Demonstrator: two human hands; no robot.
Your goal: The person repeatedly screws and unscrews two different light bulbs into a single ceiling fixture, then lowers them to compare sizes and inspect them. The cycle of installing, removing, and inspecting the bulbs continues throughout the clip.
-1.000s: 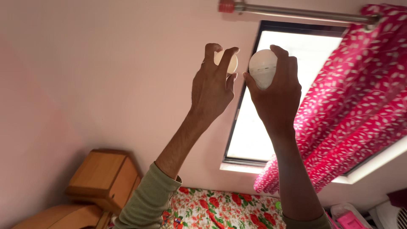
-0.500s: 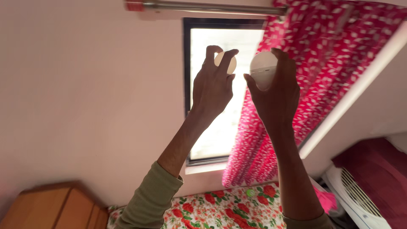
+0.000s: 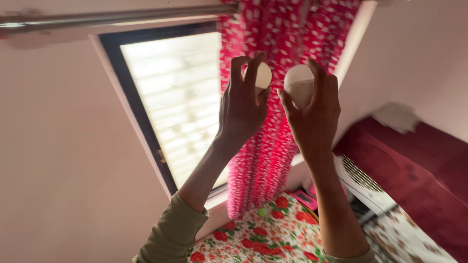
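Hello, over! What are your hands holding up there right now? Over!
Left hand shut on small cream dome. Right hand shut on white bulb. The two pieces apart. Pink curtain behind; nothing between them.

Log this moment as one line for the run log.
left hand: grips pale round cap | right hand: grips white bulb | both raised before pink curtain | window at left

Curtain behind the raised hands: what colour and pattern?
Bright pink fabric curtain with small white leaf-like specks, clearest in the head view.
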